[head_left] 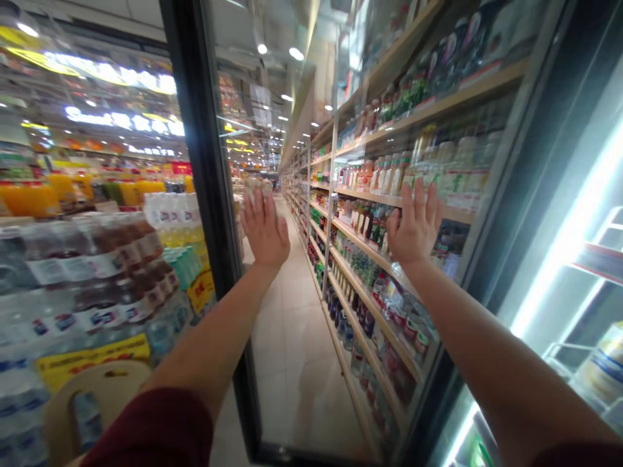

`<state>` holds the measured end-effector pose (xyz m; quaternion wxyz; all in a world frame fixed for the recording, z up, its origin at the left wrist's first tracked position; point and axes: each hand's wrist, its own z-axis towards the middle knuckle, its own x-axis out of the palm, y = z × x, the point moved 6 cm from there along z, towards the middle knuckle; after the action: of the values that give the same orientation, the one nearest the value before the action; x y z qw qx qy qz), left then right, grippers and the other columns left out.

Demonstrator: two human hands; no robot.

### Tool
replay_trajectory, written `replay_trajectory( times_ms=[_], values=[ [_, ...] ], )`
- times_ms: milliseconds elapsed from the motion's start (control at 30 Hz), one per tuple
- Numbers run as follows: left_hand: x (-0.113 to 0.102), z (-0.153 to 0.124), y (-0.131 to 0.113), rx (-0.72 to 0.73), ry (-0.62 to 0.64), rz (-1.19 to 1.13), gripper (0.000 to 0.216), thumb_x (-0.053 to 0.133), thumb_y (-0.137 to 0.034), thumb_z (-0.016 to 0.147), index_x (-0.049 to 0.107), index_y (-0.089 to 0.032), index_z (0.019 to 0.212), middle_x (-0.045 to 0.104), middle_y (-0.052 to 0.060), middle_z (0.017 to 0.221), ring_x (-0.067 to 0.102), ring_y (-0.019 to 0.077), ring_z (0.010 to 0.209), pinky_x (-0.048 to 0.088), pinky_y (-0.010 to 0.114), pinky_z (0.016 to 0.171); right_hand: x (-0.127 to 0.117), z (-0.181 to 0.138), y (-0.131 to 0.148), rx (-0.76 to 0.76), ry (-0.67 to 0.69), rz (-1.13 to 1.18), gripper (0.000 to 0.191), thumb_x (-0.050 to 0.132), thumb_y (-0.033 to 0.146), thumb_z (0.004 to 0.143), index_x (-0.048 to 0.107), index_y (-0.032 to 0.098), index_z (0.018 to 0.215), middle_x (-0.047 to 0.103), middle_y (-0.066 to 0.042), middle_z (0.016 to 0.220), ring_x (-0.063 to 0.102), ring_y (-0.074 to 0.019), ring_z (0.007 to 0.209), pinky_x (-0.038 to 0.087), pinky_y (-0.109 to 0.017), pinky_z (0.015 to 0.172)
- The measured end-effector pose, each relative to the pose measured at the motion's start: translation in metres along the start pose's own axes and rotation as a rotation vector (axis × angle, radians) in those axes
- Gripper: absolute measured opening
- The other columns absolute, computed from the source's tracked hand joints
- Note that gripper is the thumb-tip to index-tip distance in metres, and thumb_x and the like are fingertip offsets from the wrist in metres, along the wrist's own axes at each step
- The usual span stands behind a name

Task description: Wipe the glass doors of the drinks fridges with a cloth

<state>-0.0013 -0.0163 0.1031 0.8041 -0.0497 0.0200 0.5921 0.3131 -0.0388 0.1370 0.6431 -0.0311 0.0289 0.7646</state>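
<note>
Both my hands lie flat against a glass cooler door (311, 363) with a black frame (204, 194). My left hand (265, 227) presses the pane near its left edge, fingers stretched upward. My right hand (415, 224) is spread open on the glass further right, close to the frame on the hinge side. Neither hand holds anything. The glass mirrors a shop aisle and shelves of bottles. My sleeves are dark red.
At left stand stacked bottled drinks (111, 272) with yellow price labels, and a beige chair back (92, 395) is low down. To the right is the lit cooler interior (579, 259) with wire shelves and a container (606, 363).
</note>
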Motion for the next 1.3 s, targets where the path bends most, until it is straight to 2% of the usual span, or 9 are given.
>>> replay_trajectory(
  times_ms=[167, 267, 500, 700, 833, 933, 1033, 1167, 1300],
  values=[
    [0.015, -0.046, -0.097, 0.713, 0.236, -0.074, 0.067, 0.036, -0.049, 0.102, 0.017, -0.024, 0.162, 0.022, 0.005, 0.168, 0.001, 0.0239, 0.158, 0.009, 0.051, 0.129, 0.0, 0.0, 0.0, -0.014, -0.019, -0.017, 0.059, 0.038, 0.03, 0.097, 0.04, 0.018, 0.155, 0.038, -0.013, 0.162, 0.025, -0.0321, 0.154, 0.025, -0.06, 0.122],
    [0.018, -0.05, -0.112, 0.974, 0.345, -0.083, 0.06, 0.035, -0.049, 0.103, 0.026, -0.029, 0.159, 0.028, -0.001, 0.166, 0.008, 0.0192, 0.157, 0.008, 0.045, 0.13, 0.0, -0.001, 0.0, -0.017, -0.032, -0.023, 0.058, 0.038, 0.03, 0.098, 0.041, 0.017, 0.154, 0.038, -0.013, 0.162, 0.025, -0.0318, 0.154, 0.025, -0.059, 0.122],
    [-0.008, 0.05, -0.011, -0.068, -0.007, 0.009, 0.07, 0.01, -0.051, 0.105, 0.024, -0.007, 0.158, 0.016, 0.014, 0.169, -0.003, 0.0242, 0.157, 0.004, 0.052, 0.129, -0.003, -0.003, 0.001, -0.019, -0.041, -0.02, 0.06, 0.04, 0.031, 0.097, 0.039, 0.019, 0.155, 0.038, -0.013, 0.162, 0.027, -0.0324, 0.154, 0.028, -0.061, 0.121],
    [0.0, 0.032, -0.059, 0.393, 0.276, -0.175, 0.063, 0.015, -0.052, 0.105, 0.02, -0.025, 0.161, 0.023, 0.003, 0.168, 0.0, 0.023, 0.158, 0.005, 0.053, 0.129, 0.0, -0.003, -0.005, -0.03, -0.082, -0.072, 0.061, 0.044, 0.031, 0.094, 0.042, 0.014, 0.153, 0.039, -0.014, 0.161, 0.027, -0.0343, 0.153, 0.028, -0.061, 0.121],
    [0.004, 0.038, -0.067, 0.298, 0.361, -0.601, 0.062, 0.0, -0.046, 0.104, 0.005, -0.026, 0.163, 0.027, 0.004, 0.167, 0.003, 0.0223, 0.158, 0.002, 0.056, 0.128, -0.004, 0.003, 0.008, 0.056, -0.079, -0.02, 0.056, 0.042, 0.028, 0.094, 0.047, 0.01, 0.147, 0.042, -0.018, 0.158, 0.026, -0.0341, 0.153, 0.026, -0.063, 0.121],
    [0.009, 0.046, -0.074, 0.187, 0.373, -0.93, 0.067, 0.001, -0.057, 0.102, 0.008, -0.029, 0.162, 0.026, 0.001, 0.167, -0.001, 0.0219, 0.157, -0.006, 0.054, 0.128, -0.012, 0.006, 0.056, 0.131, -0.127, 0.128, 0.056, 0.032, 0.026, 0.098, 0.039, 0.008, 0.151, 0.037, -0.02, 0.16, 0.022, -0.0287, 0.155, 0.026, -0.059, 0.123],
    [0.006, 0.048, -0.079, 0.142, 0.386, -1.069, 0.069, 0.001, -0.059, 0.101, 0.018, -0.03, 0.161, 0.031, 0.0, 0.165, 0.012, 0.0186, 0.156, 0.005, 0.045, 0.13, -0.003, 0.004, 0.133, -0.075, -0.045, 0.288, 0.059, 0.025, 0.029, 0.104, 0.02, 0.013, 0.16, 0.03, -0.013, 0.165, 0.02, -0.0202, 0.156, 0.028, -0.048, 0.125],
    [-0.018, 0.055, -0.046, 0.089, 0.21, -1.008, 0.063, 0.003, -0.049, 0.105, 0.021, -0.026, 0.16, 0.045, 0.005, 0.157, 0.033, 0.0173, 0.151, 0.028, 0.042, 0.125, 0.024, -0.005, 0.179, -0.121, 0.07, 0.225, 0.059, 0.025, 0.034, 0.106, 0.019, 0.014, 0.161, 0.031, -0.01, 0.166, 0.016, -0.0231, 0.157, 0.027, -0.048, 0.126],
    [-0.04, 0.058, -0.003, 0.142, -0.032, -0.487, 0.056, 0.03, -0.047, 0.105, 0.039, -0.023, 0.154, 0.04, 0.009, 0.16, 0.022, 0.0252, 0.155, 0.015, 0.051, 0.128, 0.034, -0.01, 0.177, -0.169, 0.071, 0.096, 0.061, 0.036, 0.038, 0.104, 0.03, 0.011, 0.158, 0.03, -0.014, 0.165, 0.008, -0.0293, 0.158, 0.024, -0.053, 0.125]
  ],
)
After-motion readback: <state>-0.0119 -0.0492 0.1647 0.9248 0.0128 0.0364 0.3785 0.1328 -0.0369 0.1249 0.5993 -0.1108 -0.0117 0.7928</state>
